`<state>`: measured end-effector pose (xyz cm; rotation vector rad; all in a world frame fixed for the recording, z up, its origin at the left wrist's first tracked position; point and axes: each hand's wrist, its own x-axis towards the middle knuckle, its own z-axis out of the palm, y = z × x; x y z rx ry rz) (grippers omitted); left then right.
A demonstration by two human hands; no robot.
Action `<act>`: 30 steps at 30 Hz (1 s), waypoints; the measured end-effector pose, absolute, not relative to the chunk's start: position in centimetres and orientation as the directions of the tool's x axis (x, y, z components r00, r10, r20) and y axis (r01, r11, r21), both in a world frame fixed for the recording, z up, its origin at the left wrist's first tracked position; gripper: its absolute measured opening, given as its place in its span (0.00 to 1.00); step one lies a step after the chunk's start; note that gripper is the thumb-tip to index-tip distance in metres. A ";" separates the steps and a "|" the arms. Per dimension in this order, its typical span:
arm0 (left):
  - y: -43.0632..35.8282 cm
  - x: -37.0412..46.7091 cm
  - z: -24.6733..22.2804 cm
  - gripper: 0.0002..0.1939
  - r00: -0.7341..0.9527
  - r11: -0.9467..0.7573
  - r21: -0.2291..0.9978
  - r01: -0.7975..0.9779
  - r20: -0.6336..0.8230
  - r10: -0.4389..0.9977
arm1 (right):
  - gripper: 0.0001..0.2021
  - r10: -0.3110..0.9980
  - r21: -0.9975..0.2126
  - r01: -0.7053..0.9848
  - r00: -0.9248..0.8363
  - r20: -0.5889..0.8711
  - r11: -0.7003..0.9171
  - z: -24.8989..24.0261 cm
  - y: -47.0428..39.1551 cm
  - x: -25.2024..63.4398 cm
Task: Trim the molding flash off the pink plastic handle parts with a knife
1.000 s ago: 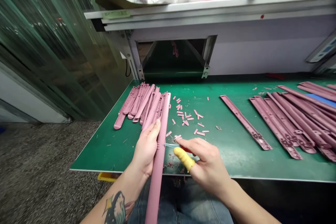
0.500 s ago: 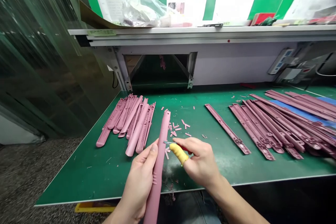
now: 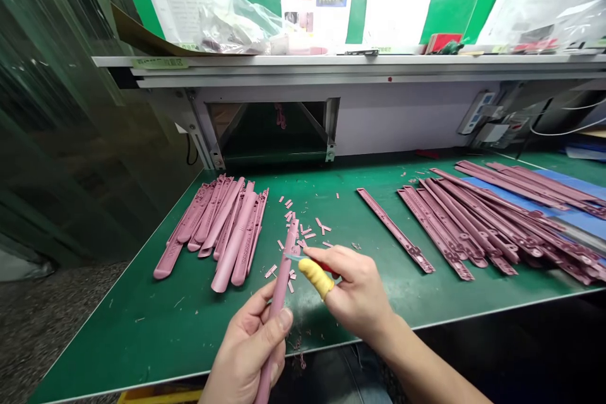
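My left hand [image 3: 258, 344] is closed around the lower part of a long pink plastic strip [image 3: 283, 278], its far end tilted up and away. In my right hand [image 3: 355, 290] is a small red-handled knife [image 3: 294, 257], its thin blade against the strip's right edge near the far end. A yellow finger cover [image 3: 316, 278] wraps my right thumb. Small pink scraps [image 3: 322, 225] are scattered on the green table beyond and around the strip. Most of the knife's handle is hidden by my fingers.
A pile of pink strips [image 3: 231, 227] lies on the left of the green table [image 3: 142, 334]. One single strip [image 3: 395, 230] and a larger heap [image 3: 487, 221] lie on the right, partly on blue sheeting [image 3: 572, 183]. A shelf [image 3: 303, 66] with plastic bags crosses the back.
The strip has turned in my left hand and now shows a narrower side. My left hand has shifted lower along it. The knife blade stays near the far end; the whole view has moved slightly.
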<state>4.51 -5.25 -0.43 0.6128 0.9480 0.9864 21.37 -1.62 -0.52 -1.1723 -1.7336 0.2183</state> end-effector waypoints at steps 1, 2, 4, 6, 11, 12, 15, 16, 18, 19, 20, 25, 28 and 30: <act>-5.3 4.5 -0.4 0.29 0.224 0.444 0.800 -0.405 -0.384 0.896 | 0.10 0.773 -0.612 0.616 0.008 0.635 0.497 -0.4 -1.5 21.5; -5.4 4.5 -0.4 0.28 0.216 0.441 0.807 -0.393 -0.385 0.897 | 0.10 0.760 -0.624 0.621 0.068 0.646 0.475 -0.3 -1.2 21.7; -5.5 4.3 -0.4 0.26 0.194 0.429 0.824 -0.371 -0.383 0.903 | 0.11 0.748 -0.673 0.596 0.173 0.640 0.438 0.1 -0.6 22.1; -5.4 4.1 -0.5 0.23 0.153 0.412 0.833 -0.369 -0.383 0.911 | 0.13 0.790 -0.722 0.546 0.167 0.590 0.425 0.4 -0.4 22.4; -4.9 3.9 -1.3 0.27 0.104 0.410 0.842 -0.352 -0.400 0.911 | 0.18 0.842 -0.600 0.631 -0.170 0.513 0.493 -0.1 -0.7 21.1; -4.9 3.9 -1.4 0.28 0.095 0.403 0.843 -0.357 -0.396 0.913 | 0.23 0.834 -0.538 0.680 -0.206 0.511 0.498 -0.2 -0.7 20.7; -5.0 3.7 -1.8 0.23 0.121 0.393 0.823 -0.409 -0.379 0.918 | 0.35 0.828 -0.367 0.800 -0.262 0.497 0.474 -0.2 -0.2 20.1; -5.0 3.7 -1.9 0.21 0.136 0.391 0.810 -0.436 -0.370 0.919 | 0.37 0.828 -0.322 0.824 -0.279 0.486 0.466 -0.1 0.0 20.1; -5.0 3.6 -2.1 0.18 0.151 0.385 0.780 -0.493 -0.359 0.921 | 0.36 0.832 -0.250 0.855 -0.308 0.461 0.454 0.2 0.4 20.3; -4.9 3.6 -2.1 0.17 0.148 0.375 0.772 -0.513 -0.351 0.925 | 0.35 0.835 -0.226 0.864 -0.317 0.450 0.449 0.3 0.5 20.4; -4.9 3.6 -2.1 0.16 0.147 0.362 0.774 -0.520 -0.336 0.930 | 0.34 0.836 -0.209 0.868 -0.327 0.441 0.450 0.4 0.4 20.4; -3.9 3.8 -1.8 0.14 0.163 0.276 0.829 -0.486 -0.224 0.961 | 0.24 0.797 -0.215 0.810 -0.423 0.431 0.546 -0.9 -3.2 18.6; -1.9 3.7 -2.0 0.15 0.107 0.244 0.828 -0.505 -0.221 0.969 | 0.18 0.703 -0.205 0.700 -0.556 0.444 0.684 -4.0 -7.9 15.8; -0.1 3.5 -2.2 0.14 0.053 0.192 0.826 -0.530 -0.193 0.980 | 0.17 0.609 -0.202 0.589 -0.654 0.449 0.782 -6.6 -11.0 14.2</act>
